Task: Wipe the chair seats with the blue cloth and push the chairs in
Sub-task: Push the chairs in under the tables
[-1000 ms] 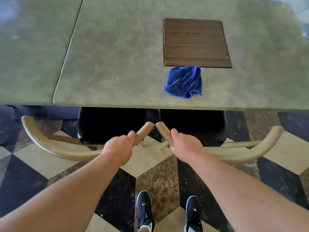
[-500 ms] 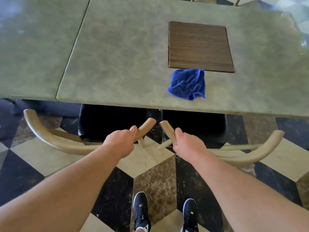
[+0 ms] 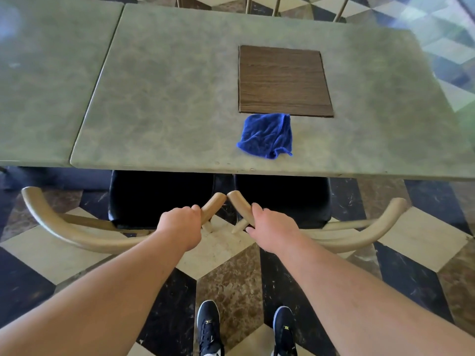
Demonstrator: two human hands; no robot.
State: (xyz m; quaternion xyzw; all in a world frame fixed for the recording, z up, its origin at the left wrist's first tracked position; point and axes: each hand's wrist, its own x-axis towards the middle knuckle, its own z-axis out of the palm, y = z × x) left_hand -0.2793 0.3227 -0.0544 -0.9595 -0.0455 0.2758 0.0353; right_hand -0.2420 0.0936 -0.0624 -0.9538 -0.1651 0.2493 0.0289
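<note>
Fingers (image 3: 194,209) on left hand (image 3: 180,226) and right hand (image 3: 273,227) grip inner arm tips of both chairs (image 3: 77,235), blue cloth (image 3: 267,136) sits at 1 o'clock on the table (image 3: 167,111), so an uneven shove might pinch knuckles

The blue cloth (image 3: 267,136) lies crumpled in a loose square right of centre, on the grey-green table (image 3: 167,111) near its front edge. Below it the left chair (image 3: 64,228) and the right chair (image 3: 359,235) stand side by side, each with a curved pale wooden back rail and a black seat (image 3: 159,199) partly under the table, their inner rail ends nearly touching at mid-frame
</note>
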